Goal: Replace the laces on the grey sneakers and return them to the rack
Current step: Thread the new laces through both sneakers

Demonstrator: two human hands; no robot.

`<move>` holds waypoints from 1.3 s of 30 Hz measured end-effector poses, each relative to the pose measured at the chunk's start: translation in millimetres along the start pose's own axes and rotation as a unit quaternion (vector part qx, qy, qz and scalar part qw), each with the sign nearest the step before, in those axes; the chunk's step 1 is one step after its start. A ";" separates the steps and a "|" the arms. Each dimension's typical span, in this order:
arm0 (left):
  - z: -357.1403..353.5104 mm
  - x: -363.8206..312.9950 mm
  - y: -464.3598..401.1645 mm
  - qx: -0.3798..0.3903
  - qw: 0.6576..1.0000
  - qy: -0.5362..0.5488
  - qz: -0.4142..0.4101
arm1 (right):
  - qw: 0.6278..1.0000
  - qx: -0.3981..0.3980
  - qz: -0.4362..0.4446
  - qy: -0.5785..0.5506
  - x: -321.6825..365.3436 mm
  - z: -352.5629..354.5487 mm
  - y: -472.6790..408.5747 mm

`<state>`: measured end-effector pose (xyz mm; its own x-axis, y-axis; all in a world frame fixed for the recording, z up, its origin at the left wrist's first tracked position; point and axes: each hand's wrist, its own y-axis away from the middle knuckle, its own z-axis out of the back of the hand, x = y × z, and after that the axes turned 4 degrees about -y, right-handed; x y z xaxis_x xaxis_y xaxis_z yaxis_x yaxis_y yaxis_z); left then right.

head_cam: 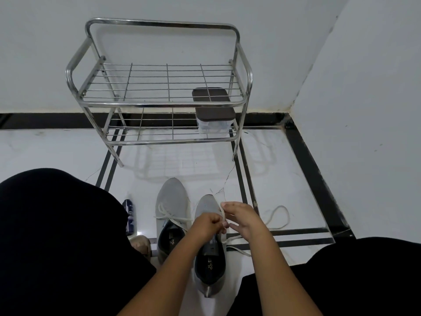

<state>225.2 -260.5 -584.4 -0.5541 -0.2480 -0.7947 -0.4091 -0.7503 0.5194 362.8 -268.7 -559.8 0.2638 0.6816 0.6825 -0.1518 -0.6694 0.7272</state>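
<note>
Grey knit fabric covers the two sneakers standing side by side on the floor in the lower middle of the frame, toes pointing up the picture toward the rack. The right sneaker (209,265) has a smooth rounded toe and a dark lining; both hands work over its tongue. The left hand (208,224) has its fingers curled round the off-white flat lace (224,214), and the right hand (239,218) pinches the same lace just beside it, so the eyelets beneath are hidden. The lace's loose end trails to the right and lies in a loop on the floor. The left sneaker (170,201) carries a lace already tied in a bow across its throat; its heel is covered by the left forearm.

Black-clothed knees fill the lower left and lower right corners, cutting off the floor there. A dark spray can (129,215) lies beside the left sneaker, its label too blurred to read, with a tan object partly hidden under the knee below it.

The rack (159,102), of shiny metal tube with wire-grid shelves, stands in the upper middle against a white wall. A clear box with a dark brown lid (215,112) sits on its lower shelf at the right. The floor (284,174) is glossy white tile with black stripes.
</note>
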 end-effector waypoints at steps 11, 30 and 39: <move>-7.6 22.3 -6.2 -0.069 0.988 -0.124 0.061 | 0.942 -0.251 0.179 -0.133 18.1 9.5 -5.3; -26.9 63.9 9.4 -0.033 0.926 -0.314 0.206 | 0.980 -0.101 -0.043 0.164 -82.6 -5.1 -42.5; -32.0 66.1 -0.4 -0.156 0.914 -0.345 0.143 | 0.985 -0.076 -0.003 0.155 -102.6 -17.1 -49.3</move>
<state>212.0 -296.2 -647.1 -0.9755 -0.0977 -0.1971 -0.0076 -0.8803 0.4744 327.0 -300.6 -664.4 -0.0357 0.7589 0.6503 -0.2988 -0.6290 0.7177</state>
